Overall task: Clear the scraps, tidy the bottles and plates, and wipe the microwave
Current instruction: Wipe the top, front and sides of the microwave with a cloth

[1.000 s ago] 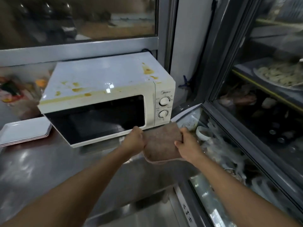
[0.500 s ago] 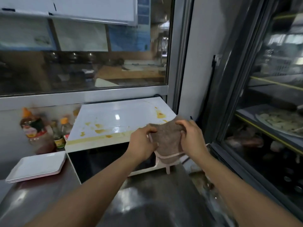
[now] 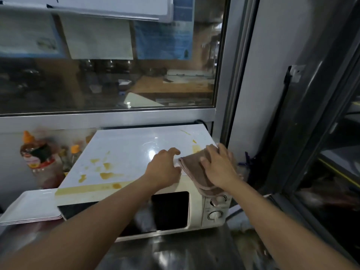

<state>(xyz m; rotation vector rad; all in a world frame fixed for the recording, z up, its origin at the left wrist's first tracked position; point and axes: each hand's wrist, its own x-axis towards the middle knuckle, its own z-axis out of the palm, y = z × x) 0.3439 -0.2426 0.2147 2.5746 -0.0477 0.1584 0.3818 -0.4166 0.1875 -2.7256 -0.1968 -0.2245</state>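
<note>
The brushed steel counter [image 3: 175, 252] lies nearest, and on it sits the white box-shaped microwave [image 3: 124, 151] with two round dials on its right panel. The right hand [image 3: 219, 167] presses flat, fingers straight, on a folded brown cloth with a pink hem [image 3: 191, 168], which lies on the microwave's top at the right front corner and droops over the edge toward the upper dial. The left hand [image 3: 164, 167] rests on the top just beside the cloth, fingers loosely bent near its left edge; whether it pinches that edge I cannot tell.

Wiping looks barely started: orange-brown sauce stains [image 3: 106, 174] dot the left front of the top, and a few smears sit just beyond the cloth at the right.

Left of the microwave, a stack of white rectangular plates [image 3: 29, 207] stands neatly on the counter, and behind it the orange-capped sauce bottles [image 3: 37, 154] stand upright against the wall. So the plates and bottles seem tidied, and the stains are what remains.
</note>
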